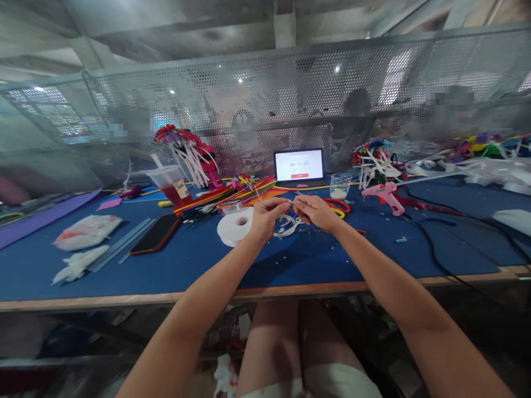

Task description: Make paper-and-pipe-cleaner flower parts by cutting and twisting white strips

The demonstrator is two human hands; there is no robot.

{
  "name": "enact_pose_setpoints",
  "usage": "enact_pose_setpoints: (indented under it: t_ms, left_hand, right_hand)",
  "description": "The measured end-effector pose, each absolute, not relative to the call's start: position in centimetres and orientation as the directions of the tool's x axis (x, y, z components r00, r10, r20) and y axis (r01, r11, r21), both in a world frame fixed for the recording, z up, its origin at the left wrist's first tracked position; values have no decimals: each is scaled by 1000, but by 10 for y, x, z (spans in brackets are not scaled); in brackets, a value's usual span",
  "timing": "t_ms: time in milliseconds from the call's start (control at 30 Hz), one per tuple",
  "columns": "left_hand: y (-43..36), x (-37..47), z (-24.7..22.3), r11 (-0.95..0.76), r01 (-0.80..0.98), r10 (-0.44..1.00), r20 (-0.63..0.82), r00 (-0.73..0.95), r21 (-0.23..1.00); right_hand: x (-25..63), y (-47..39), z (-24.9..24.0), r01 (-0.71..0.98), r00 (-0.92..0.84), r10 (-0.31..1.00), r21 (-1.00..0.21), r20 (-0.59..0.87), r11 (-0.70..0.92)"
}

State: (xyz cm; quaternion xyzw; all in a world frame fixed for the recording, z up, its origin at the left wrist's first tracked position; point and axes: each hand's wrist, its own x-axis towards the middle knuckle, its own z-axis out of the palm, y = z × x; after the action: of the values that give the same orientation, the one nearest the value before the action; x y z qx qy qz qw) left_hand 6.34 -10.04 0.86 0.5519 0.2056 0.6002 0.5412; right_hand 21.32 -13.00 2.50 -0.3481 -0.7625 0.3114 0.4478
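Pinching a barely visible piece (291, 203), left hand (266, 215) curled, right hand (316, 211) curled; nearly touching

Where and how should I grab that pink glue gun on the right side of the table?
Probably by the handle of the pink glue gun, coming from the near right with your right hand: the handle slants toward that side, while the nozzle points left, away from that approach.

Tablet (298, 166), screen display: "00:15:09"; wording on its red button (300, 176) too small to read. Plastic drink cup (166, 182), pale label (181, 189): illegible.
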Motion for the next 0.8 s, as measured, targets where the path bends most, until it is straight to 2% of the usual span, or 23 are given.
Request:
enact_pose_setpoints:
  t_ms: [267,367,467,633,733,800]
  left_hand:
    - [-99,55,14,-430,-344,815,523,251,835]
    - [-96,52,16,-495,-282,776,564,282,822]
    - [-91,53,14,-529,-181,780,559,281,829]
    - [-80,52,8,-600,-51,791,602,112,798]
    - [-76,51,6,-493,-78,867,497,47,867]
    - [-77,52,6,-402,-118,907,412,87,908]
  right_hand:
    - [214,-137,31,230,-410,792,-789,453,570]
    - [213,-139,32,267,-396,783,-756,479,598]
    - [210,-139,29,396,-342,772,-663,536,636]
    - [202,-137,19,618,-290,676,-407,678,673]
    - [205,-136,18,724,-209,628,-313,750,615]
    - [211,-135,19,802,-159,595,-249,788,543]
